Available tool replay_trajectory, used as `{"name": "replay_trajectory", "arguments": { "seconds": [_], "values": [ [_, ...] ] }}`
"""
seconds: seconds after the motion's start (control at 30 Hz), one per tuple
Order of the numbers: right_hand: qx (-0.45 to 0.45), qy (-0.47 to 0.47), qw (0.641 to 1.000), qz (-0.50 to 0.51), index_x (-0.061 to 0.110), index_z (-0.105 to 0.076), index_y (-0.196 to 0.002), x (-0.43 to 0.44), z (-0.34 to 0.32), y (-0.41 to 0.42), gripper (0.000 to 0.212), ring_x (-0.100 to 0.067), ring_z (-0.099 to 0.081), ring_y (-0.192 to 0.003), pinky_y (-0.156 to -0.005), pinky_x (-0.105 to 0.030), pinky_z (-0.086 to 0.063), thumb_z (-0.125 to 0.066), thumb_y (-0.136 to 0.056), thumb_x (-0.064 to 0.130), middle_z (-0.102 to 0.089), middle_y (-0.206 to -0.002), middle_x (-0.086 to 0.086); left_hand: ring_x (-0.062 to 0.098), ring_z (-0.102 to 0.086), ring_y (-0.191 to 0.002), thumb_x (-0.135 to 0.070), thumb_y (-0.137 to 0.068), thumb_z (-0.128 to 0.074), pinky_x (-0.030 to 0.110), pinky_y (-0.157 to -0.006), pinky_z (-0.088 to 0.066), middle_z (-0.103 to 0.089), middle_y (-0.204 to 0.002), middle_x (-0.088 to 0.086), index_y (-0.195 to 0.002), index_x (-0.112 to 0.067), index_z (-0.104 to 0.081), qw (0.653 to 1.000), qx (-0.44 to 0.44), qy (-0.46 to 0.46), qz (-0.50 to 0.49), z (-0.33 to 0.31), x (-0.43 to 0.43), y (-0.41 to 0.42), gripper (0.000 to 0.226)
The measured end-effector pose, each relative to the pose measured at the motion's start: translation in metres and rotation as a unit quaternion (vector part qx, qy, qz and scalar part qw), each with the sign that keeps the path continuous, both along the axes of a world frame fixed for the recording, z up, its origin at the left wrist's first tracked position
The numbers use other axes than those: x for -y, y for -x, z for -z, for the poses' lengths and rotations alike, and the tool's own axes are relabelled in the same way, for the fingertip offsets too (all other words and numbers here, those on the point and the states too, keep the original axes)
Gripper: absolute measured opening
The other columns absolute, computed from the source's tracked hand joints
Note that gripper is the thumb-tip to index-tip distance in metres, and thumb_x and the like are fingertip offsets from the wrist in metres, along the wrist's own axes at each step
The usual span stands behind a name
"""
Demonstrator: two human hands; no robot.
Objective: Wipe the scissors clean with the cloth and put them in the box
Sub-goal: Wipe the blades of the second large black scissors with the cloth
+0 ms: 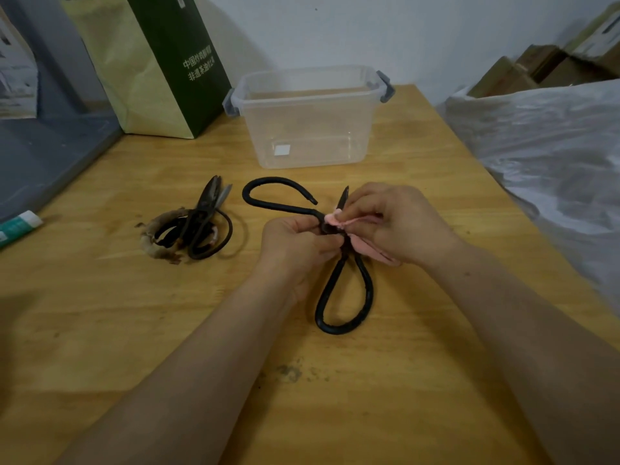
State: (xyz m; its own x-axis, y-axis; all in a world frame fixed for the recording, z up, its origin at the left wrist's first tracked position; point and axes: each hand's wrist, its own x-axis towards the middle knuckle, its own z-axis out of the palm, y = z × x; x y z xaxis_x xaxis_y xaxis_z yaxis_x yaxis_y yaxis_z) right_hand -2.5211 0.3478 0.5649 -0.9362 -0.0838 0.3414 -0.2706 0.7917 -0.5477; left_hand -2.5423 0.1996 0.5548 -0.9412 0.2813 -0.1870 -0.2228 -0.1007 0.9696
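Note:
Black iron scissors (349, 290) with large loop handles are held wide open over the wooden table (134, 330). My left hand (297, 246) grips them at the pivot. My right hand (396, 223) pinches a pink cloth (360, 245) against the blades, most of which are hidden under the cloth and fingers; one blade tip pokes up past them. A clear plastic box (308, 119) with grey latches stands open beyond the hands. A pile of other dark scissors (198, 226) lies to the left on the table.
A green and yellow paper bag (157, 65) stands at the back left beside a grey crate (43, 152). A white and green tube (18, 226) lies at the left edge. Crinkled plastic sheeting (553, 156) and cardboard boxes (543, 68) border the table's right side.

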Motion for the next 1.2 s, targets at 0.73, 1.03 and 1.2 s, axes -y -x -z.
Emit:
{"name": "replay_trajectory", "arguments": {
  "seconds": [0.73,1.03,1.2],
  "values": [
    [-0.012,-0.041,0.999,-0.006,0.019,-0.075,-0.099,0.002,0.005,-0.001,0.021,-0.016,-0.059,-0.107,-0.09,-0.037,-0.048,-0.068,-0.082,0.01,-0.064,-0.108,0.004,0.018,-0.07,-0.066,0.025,-0.075,-0.057,0.024,-0.06,-0.059,-0.07,-0.08,0.013,-0.084,-0.001,-0.062,0.996,0.075,-0.038,-0.036,-0.005,-0.001,-0.001,0.028],
    [0.037,0.013,0.999,0.033,0.019,-0.072,-0.066,-0.011,0.002,0.0,0.011,-0.007,-0.062,-0.094,-0.086,-0.034,-0.051,-0.08,-0.069,0.012,-0.064,-0.085,0.012,0.016,-0.071,-0.069,0.023,-0.076,-0.057,0.026,-0.065,-0.06,-0.072,-0.072,0.006,-0.084,-0.004,-0.064,0.997,0.061,-0.028,-0.024,-0.006,-0.001,-0.002,0.028],
    [-0.006,0.176,0.984,0.038,0.036,-0.074,-0.068,-0.003,0.001,-0.001,0.009,0.003,-0.059,-0.091,-0.079,-0.013,-0.048,-0.077,-0.069,0.027,-0.064,-0.087,0.016,0.017,-0.071,-0.073,0.022,-0.076,-0.057,0.023,-0.061,-0.058,-0.071,-0.082,0.01,-0.085,-0.004,-0.066,0.998,0.054,-0.032,-0.021,-0.007,0.0,-0.001,0.029]
  ]
}}
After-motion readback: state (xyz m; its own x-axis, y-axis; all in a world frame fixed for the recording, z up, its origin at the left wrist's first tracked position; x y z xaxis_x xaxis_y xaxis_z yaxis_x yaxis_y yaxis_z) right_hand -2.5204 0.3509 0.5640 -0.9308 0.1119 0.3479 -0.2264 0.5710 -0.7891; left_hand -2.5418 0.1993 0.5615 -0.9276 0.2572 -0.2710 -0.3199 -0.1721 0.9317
